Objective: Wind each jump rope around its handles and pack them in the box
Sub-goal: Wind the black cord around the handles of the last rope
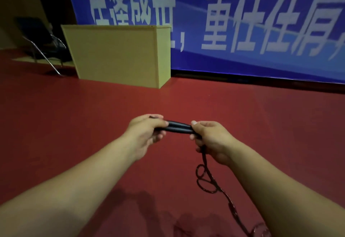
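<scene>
Your arms reach out level over the red floor [93,124]. Your left hand [144,131] and right hand [211,139] each curl tightly round one end of the paired black handles [179,127]. The rope [207,179] trails in loops from your right fist.

Dim indoor light; soft shadows on floor [93,124]; banner [242,22] blurred; wide-angle bending at edges.

The two smooth plastic jump-rope handles [179,127] are black. The thin twisted cord [206,177] is dark with reddish glints. The flat floor [93,117] is plain deep red, the boxy wooden lectern [119,55] pale yellow, and the wide banner [242,22] blue with large white characters.
</scene>
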`<state>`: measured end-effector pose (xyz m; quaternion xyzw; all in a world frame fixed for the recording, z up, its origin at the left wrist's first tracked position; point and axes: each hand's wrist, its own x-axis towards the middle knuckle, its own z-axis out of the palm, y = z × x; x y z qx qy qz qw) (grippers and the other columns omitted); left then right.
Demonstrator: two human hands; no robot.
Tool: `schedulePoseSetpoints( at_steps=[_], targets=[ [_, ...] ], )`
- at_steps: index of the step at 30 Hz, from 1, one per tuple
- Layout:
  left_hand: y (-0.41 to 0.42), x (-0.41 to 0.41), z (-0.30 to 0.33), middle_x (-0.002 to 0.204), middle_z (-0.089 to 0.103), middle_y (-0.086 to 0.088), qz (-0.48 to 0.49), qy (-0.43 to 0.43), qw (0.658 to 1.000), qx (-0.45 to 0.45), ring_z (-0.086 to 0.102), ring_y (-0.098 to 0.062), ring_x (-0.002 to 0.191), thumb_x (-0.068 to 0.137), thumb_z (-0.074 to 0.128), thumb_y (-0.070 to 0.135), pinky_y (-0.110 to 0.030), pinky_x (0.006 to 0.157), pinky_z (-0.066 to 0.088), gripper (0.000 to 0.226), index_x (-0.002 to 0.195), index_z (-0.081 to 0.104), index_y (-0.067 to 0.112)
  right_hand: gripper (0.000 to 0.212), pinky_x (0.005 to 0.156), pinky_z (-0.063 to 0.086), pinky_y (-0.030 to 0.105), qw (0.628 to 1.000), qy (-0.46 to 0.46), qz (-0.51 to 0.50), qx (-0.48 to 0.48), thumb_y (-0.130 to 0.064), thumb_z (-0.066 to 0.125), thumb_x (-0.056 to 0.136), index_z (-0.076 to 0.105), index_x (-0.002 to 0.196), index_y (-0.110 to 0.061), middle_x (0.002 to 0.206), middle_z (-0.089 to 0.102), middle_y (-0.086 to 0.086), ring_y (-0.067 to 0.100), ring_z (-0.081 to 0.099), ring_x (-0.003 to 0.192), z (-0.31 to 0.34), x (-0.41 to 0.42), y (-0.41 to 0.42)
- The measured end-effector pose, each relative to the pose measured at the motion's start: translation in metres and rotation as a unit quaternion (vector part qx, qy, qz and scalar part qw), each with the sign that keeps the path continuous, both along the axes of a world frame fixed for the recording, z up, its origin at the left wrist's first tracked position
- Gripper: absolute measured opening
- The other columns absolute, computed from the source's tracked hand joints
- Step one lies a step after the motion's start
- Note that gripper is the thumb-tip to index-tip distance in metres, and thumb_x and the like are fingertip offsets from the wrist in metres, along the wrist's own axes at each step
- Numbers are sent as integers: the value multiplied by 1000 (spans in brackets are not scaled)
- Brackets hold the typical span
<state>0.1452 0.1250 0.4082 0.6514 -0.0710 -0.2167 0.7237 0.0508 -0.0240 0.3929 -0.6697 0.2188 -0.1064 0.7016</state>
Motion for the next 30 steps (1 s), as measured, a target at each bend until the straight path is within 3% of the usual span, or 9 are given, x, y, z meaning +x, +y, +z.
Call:
schedulePoseSetpoints(
  at_steps=[3, 6, 8, 13, 16, 19, 23, 27, 30],
  targets=[
    [-9, -4, 13, 64, 59, -6, -19, 90, 988, -121, 60, -13, 55, 87, 66, 3, -20, 49, 51, 8, 90, 59, 6, 23, 49, 39, 28, 994, -60, -88, 39, -27, 51, 101, 63, 89, -11, 67, 58, 4, 9, 37, 42, 10, 9, 6],
    [-25, -23, 12, 75, 62, 2, -115, 71, 990, -44, 61, -15, 79, 90, 66, 30, -31, 72, 50, 13, 91, 67, 16, 19, 48, 37, 26, 989, -89, -110, 48, -25, 52, 100, 66, 95, -13, 68, 61, 3, 5, 40, 37, 16, 13, 13],
    [-37, -30, 1, 71, 57, 5, -125, 53, 990, -30, 60, -11, 70, 95, 59, 38, -31, 71, 49, 19, 95, 67, 21, 17, 49, 35, 25, 992, -65, -92, 63, -22, 52, 100, 66, 95, -15, 66, 62, 3, 6, 39, 37, 13, 8, 19],
    [-45, -23, -23, 84, 71, -4, -39, 59, 996, -56, 50, -9, 48, 102, 50, 25, -26, 61, 49, 21, 94, 65, 13, 23, 51, 37, 25, 996, -18, 16, 91, -28, 48, 102, 67, 96, -15, 79, 65, 7, 8, 35, 47, -7, -3, 15],
    [-41, -12, -33, 89, 74, -2, -29, 73, 994, -71, 48, -9, 50, 103, 47, 25, -30, 68, 49, 21, 102, 63, 12, 31, 55, 39, 26, 997, 4, 46, 67, -28, 43, 104, 71, 101, -14, 82, 67, 4, 8, 39, 52, -13, 9, 13],
    [-30, 4, -39, 99, 76, -3, -31, 71, 994, -79, 58, -8, 51, 103, 47, 25, -26, 63, 49, 22, 107, 62, 9, 34, 61, 46, 27, 994, 25, 84, 69, -26, 39, 105, 71, 103, -13, 89, 69, 5, 8, 46, 57, -20, 21, 19],
    [-20, 22, -45, 102, 75, -8, -54, 66, 991, -99, 72, -15, 72, 103, 47, 24, -28, 61, 53, 23, 109, 60, 5, 36, 59, 49, 25, 990, 32, 96, 96, -25, 38, 105, 68, 113, -5, 96, 72, 12, 10, 53, 60, -32, 31, 23],
    [-31, 27, -49, 98, 75, -10, -56, 71, 992, -92, 70, -24, 81, 102, 49, 22, -30, 58, 53, 21, 105, 60, 5, 37, 56, 46, 23, 991, 48, 76, 104, -31, 41, 104, 68, 109, -6, 86, 71, 10, 10, 55, 58, -39, 34, 19],
    [-38, 33, -54, 88, 72, -8, -46, 60, 993, -88, 70, -20, 75, 103, 49, 21, -34, 72, 58, 19, 97, 61, 7, 40, 51, 40, 22, 990, 66, 59, 113, -37, 41, 103, 63, 115, -6, 73, 66, 7, 11, 53, 54, -41, 39, 13]
  ],
)
